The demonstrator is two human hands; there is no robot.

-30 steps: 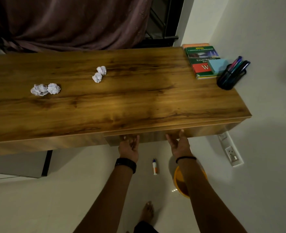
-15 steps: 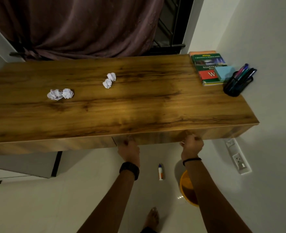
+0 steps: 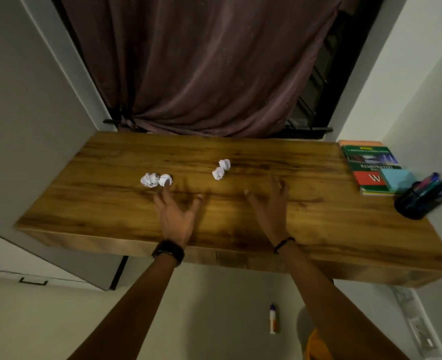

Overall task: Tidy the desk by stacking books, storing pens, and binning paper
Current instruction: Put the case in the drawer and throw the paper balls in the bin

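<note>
Head view: left hand [image 3: 174,216] and right hand [image 3: 269,206] spread, nothing held; 4 paper balls [image 3: 151,180] judged light, crushable, pinchable whole.

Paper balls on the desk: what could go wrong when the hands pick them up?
The left hand, open and spread, is right beside the left paper balls; a nudge could roll them away. The yellow bin stands on the floor, mostly hidden behind the right arm, so a dropped ball may miss it.
</note>
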